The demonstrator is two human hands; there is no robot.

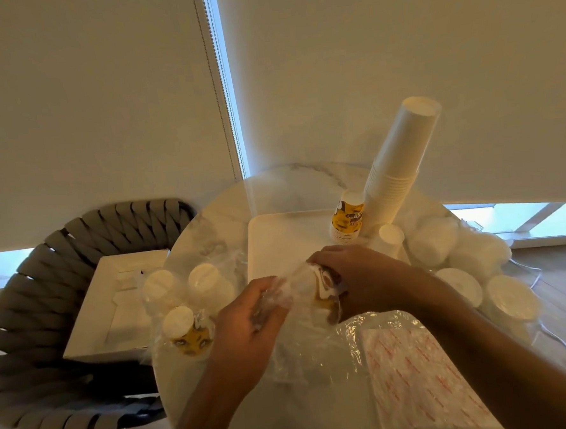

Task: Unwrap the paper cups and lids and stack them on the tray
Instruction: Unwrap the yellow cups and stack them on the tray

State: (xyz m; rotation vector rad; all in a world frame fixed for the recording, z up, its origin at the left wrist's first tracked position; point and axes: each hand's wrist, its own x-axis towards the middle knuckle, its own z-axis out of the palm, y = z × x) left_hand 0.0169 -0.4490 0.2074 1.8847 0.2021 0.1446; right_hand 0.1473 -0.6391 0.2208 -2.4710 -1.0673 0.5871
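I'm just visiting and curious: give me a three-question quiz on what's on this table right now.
1. True or false: the tall white cup stack stands on the tray.
2. What does the left hand grip: A) a lid, B) clear plastic wrap, C) a spoon?
3. Fill in: the right hand holds a printed ____ stack.

Key: 1 true; 2 B; 3 cup.

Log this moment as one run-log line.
left hand: pulls clear plastic wrap | right hand: grips printed paper cups | white rectangular tray: holds stacks
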